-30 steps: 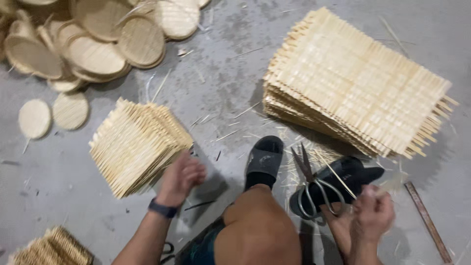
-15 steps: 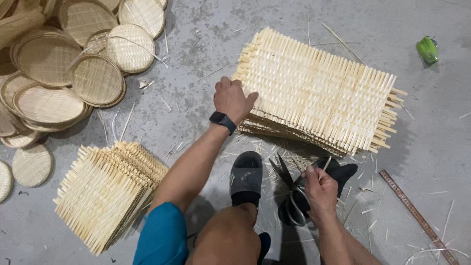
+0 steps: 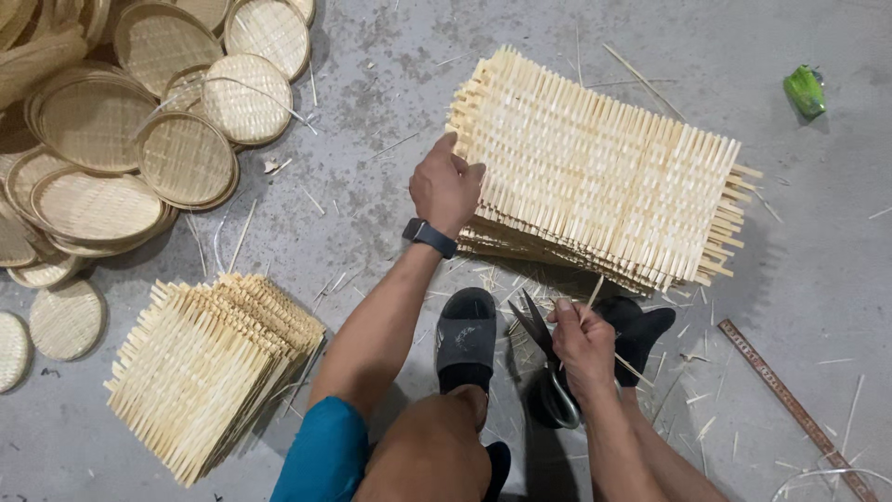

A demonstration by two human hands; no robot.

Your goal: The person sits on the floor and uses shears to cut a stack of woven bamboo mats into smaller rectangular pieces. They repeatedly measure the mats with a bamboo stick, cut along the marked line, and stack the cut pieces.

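Reaching forward, the left hand (image 3: 447, 189) closes its fingers over the near left corner of the top sheet on a large stack of woven bamboo mats (image 3: 595, 172), which lies on the grey concrete floor (image 3: 390, 56) just ahead of the person's feet. The right hand (image 3: 583, 342) is clenched around a pair of scissors (image 3: 548, 358), blades open and pointing up and away, with a thin bamboo sliver caught between the fingers. Judging from how things lie, the work looks partly done: a smaller, fanned stack of square mats (image 3: 209, 367) sits to the left near the knee, many finished round trays (image 3: 139, 139) are heaped at the upper left, and the big stack remains thick, so plenty seems left. The mats are pale, straw-coloured lattices of flat strips, with loose ends bristling like comb teeth along every edge. The round trays have a tight weave framed by a smooth bent rim; a few small flat discs lie apart at the far left. Splinters and offcuts litter the floor around the black sandals (image 3: 466, 339). A wooden ruler (image 3: 790, 404) lies at the lower right, and a small green object (image 3: 805, 90) rests at the upper right, well apart.
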